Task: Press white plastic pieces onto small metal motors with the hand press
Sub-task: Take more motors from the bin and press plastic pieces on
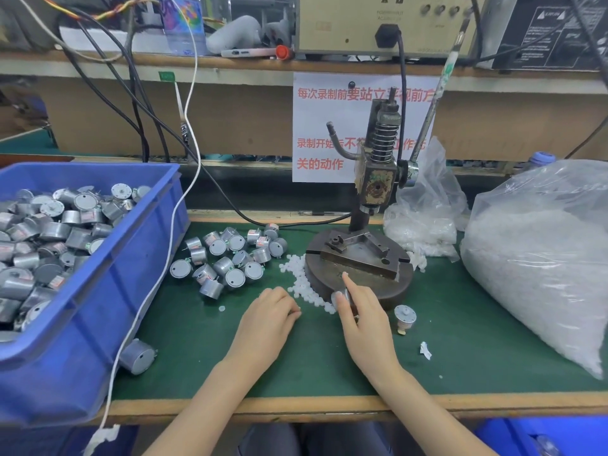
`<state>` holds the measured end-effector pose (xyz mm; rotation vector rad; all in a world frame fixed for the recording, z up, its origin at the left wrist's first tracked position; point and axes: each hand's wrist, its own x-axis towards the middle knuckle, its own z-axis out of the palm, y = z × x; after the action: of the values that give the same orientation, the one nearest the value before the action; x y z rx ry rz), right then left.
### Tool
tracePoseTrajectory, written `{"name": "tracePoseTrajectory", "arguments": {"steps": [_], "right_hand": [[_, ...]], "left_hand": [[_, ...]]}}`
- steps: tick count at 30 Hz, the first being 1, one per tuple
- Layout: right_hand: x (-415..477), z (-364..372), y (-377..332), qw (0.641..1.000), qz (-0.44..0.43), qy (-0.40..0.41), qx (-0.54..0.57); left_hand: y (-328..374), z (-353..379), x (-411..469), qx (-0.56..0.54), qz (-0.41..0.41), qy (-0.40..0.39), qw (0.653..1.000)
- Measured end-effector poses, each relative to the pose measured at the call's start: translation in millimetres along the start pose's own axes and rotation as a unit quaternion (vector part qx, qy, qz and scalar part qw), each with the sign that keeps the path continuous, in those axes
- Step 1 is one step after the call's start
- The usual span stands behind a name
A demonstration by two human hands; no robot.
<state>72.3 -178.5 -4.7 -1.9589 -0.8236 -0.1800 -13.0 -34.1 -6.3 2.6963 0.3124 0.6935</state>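
Green mat (pixel 460 366) is bearing the hand press (pixel 375 199) just beyond my hands. My right hand (pixel 362 320), nearer it, is gripping a motor (pixel 341 296) at its near edge. My left hand (pixel 268 312) is curling over white pieces (pixel 304 284), grip unclear.

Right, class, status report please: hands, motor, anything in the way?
Left hand curled over white plastic pieces, grip unclear. Right hand holds motor at hand press base edge. Nothing on fixture.

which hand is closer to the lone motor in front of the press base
Right. The right hand, gripping another motor, sits left of the lone motor; the left hand is farther left, at the white pieces.
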Motion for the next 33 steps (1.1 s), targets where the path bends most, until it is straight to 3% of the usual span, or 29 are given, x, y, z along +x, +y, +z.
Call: {"name": "tracePoseTrajectory", "arguments": {"steps": [8,14,26,33], "right_hand": [[6,10,-3,0.985,-0.025,-0.161,-0.065],[24,32,-12,0.972,-0.023,-0.217,-0.091],[19,39,-11,0.966,-0.039,-0.228,-0.114],[16,42,-13,0.951,-0.117,-0.223,-0.179]], "left_hand": [[-7,-1,-8,-0.092,-0.049,0.016,0.994],[-8,-4,-11,-0.129,-0.105,0.050,0.985],[-7,-2,-9,-0.089,-0.114,0.044,0.989],[-7,-4,-10,-0.100,-0.119,0.061,0.986]]}}
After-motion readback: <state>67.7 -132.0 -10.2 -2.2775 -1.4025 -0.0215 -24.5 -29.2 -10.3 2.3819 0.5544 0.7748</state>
